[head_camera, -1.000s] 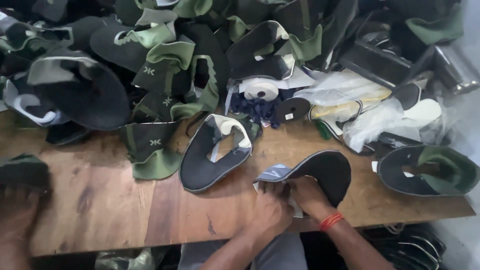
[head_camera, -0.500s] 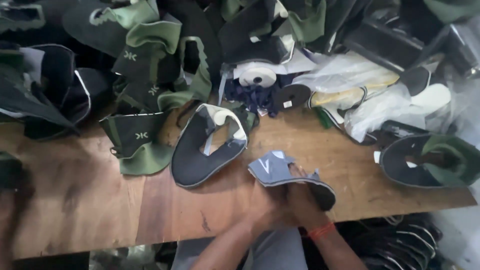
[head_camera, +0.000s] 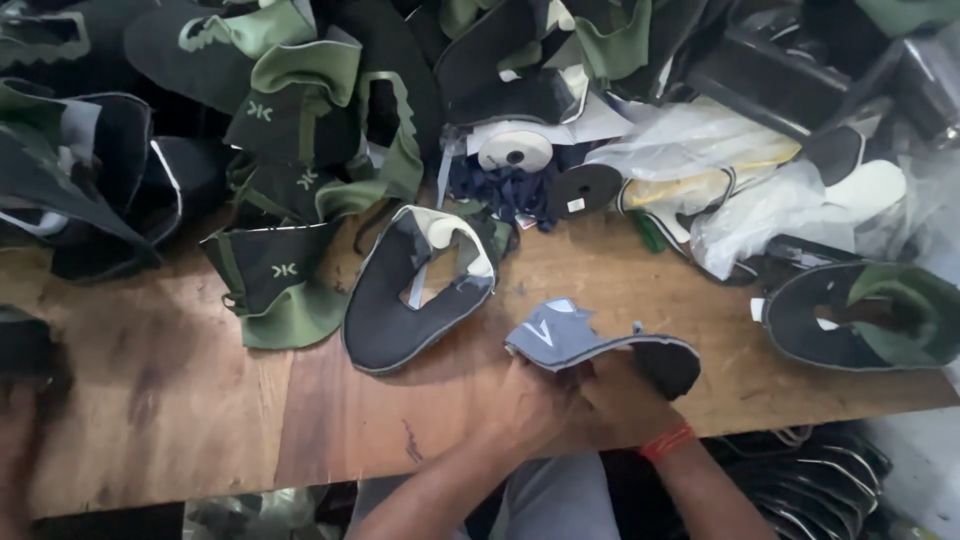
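Both my hands hold one flat shoe upper (head_camera: 585, 340), grey-blue on the shown side with a black lining, just above the front edge of the wooden table (head_camera: 170, 420). My left hand (head_camera: 525, 405) grips its near-left edge. My right hand (head_camera: 625, 400), with an orange band at the wrist, grips it from beneath on the right. A second black upper with a cream collar (head_camera: 415, 295) lies flat on the table just left of my hands. A green and black upper (head_camera: 275, 285) lies further left.
A deep heap of green and black uppers (head_camera: 300, 90) fills the back of the table. A white tape roll (head_camera: 515, 150), a black disc (head_camera: 585, 188) and clear plastic bags (head_camera: 740, 190) sit behind. Another green-lined upper (head_camera: 870, 315) lies at the right edge.
The upper in my hands has been lifted, turned and folded, so its grey-blue side now faces up. My hands have closed together under it.
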